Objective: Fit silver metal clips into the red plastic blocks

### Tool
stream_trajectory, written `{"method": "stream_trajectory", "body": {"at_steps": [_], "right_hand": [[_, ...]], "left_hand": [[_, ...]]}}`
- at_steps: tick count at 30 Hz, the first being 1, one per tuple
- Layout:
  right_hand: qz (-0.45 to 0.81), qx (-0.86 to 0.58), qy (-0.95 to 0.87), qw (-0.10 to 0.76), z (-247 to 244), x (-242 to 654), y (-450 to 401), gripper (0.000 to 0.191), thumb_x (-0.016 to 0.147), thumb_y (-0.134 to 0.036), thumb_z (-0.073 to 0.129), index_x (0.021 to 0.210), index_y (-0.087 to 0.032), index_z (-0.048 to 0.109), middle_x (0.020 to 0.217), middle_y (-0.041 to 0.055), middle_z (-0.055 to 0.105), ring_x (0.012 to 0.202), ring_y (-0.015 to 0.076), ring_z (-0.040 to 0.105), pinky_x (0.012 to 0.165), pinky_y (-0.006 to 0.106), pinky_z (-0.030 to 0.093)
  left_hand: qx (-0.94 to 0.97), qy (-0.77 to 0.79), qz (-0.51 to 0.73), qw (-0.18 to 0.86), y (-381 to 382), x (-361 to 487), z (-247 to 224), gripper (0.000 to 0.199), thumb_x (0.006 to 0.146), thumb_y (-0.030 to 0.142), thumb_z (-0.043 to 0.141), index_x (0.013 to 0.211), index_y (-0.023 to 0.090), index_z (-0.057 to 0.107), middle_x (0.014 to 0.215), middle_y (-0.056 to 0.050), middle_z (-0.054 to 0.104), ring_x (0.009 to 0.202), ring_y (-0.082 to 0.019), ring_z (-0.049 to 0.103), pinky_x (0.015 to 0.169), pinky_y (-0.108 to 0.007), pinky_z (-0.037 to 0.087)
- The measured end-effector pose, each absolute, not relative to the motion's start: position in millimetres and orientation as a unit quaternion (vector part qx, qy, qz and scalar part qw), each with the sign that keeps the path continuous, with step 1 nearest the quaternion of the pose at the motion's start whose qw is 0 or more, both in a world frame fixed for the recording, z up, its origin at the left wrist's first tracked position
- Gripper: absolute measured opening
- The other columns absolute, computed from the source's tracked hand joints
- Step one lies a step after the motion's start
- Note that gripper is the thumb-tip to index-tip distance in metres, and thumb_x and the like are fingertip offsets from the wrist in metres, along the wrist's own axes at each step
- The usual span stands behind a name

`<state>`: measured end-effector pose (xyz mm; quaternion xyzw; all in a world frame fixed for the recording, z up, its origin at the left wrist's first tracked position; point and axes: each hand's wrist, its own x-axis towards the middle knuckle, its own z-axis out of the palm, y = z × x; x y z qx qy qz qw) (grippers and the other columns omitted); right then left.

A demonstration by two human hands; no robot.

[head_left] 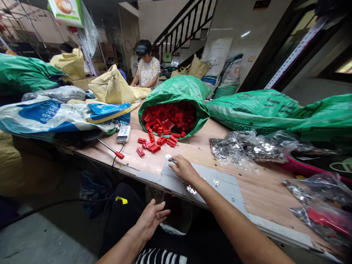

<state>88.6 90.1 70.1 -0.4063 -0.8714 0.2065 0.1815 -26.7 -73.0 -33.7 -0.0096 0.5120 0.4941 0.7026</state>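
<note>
My right hand [182, 168] is over the grey mat [228, 185] at the table's near edge. Its fingers are bent together at the tips, beside a small white round piece [168, 156]; whatever they pinch is too small to make out. Small shiny metal pieces [190, 189] lie in a pile below that wrist, with some more [216, 182] to its right. My left hand [152, 218] hangs over my lap, palm up, fingers apart and holding nothing. Beyond the right hand, several red plastic parts [151, 146] lie loose before an open green sack [202, 110] filled with more.
A white power bank [123, 134] with a cable and a red-handled screwdriver [118, 154] lie left. Clear bags of metal pieces [264, 150] and a pink-rimmed basin [294, 165] stand right. Green sacks [255, 110] line the back. Another person [148, 69] sits across the table.
</note>
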Motion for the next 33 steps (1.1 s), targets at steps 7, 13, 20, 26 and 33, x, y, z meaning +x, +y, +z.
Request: {"method": "stream_trajectory", "body": {"at_steps": [7, 13, 20, 26, 33], "right_hand": [[0.175, -0.399, -0.887, 0.155, 60.8, 18.6, 132.7, 0.047, 0.084, -0.012, 0.055, 0.129, -0.019, 0.048, 0.131, 0.0101, 0.050, 0.116, 0.0201, 0.051, 0.094, 0.030, 0.041], [0.157, -0.439, -0.873, 0.143, 52.8, -0.4, 149.8, 0.034, 0.084, -0.010, 0.048, 0.116, -0.017, 0.057, 0.118, 0.0111, 0.059, 0.107, 0.0223, 0.055, 0.089, 0.032, 0.042], [0.186, -0.410, -0.885, 0.121, 69.5, 26.7, 106.9, 0.023, 0.083, -0.012, 0.050, 0.101, -0.019, 0.063, 0.103, 0.0073, 0.067, 0.095, 0.0202, 0.060, 0.080, 0.028, 0.042], [0.243, -0.294, -0.922, 0.071, 87.7, 81.9, 39.8, 0.021, 0.080, -0.014, 0.056, 0.096, -0.020, 0.067, 0.092, 0.0031, 0.069, 0.083, 0.0162, 0.062, 0.070, 0.023, 0.042], [0.309, -0.306, -0.896, 0.089, 78.8, 119.4, -3.3, 0.022, 0.080, -0.012, 0.057, 0.099, -0.020, 0.066, 0.092, 0.0035, 0.069, 0.083, 0.0155, 0.062, 0.073, 0.023, 0.044]], "left_hand": [[-0.009, 0.496, 0.491, 0.716, -73.7, -30.2, -33.5, 0.080, 0.073, 0.024, 0.071, 0.139, 0.018, 0.026, 0.103, -0.010, 0.065, 0.074, -0.019, 0.071, 0.081, -0.033, 0.046], [0.016, 0.489, 0.496, 0.717, -74.5, -37.1, -34.6, 0.039, 0.077, 0.024, 0.066, 0.111, 0.017, 0.049, 0.090, -0.005, 0.066, 0.068, -0.016, 0.070, 0.073, -0.029, 0.046], [0.028, 0.375, 0.526, 0.763, -79.0, -43.9, -16.4, 0.034, 0.083, 0.036, 0.062, 0.107, 0.011, 0.058, 0.088, -0.009, 0.071, 0.076, -0.019, 0.070, 0.074, -0.032, 0.051], [-0.002, 0.271, 0.506, 0.819, -79.5, -44.7, -4.1, 0.050, 0.086, 0.055, 0.048, 0.104, 0.011, 0.063, 0.082, -0.010, 0.072, 0.067, -0.018, 0.070, 0.055, -0.026, 0.053], [0.054, 0.326, 0.472, 0.818, -87.3, -32.5, -5.3, 0.023, 0.084, 0.026, 0.063, 0.102, 0.013, 0.061, 0.083, -0.009, 0.072, 0.063, -0.016, 0.070, 0.057, -0.022, 0.056]]}}
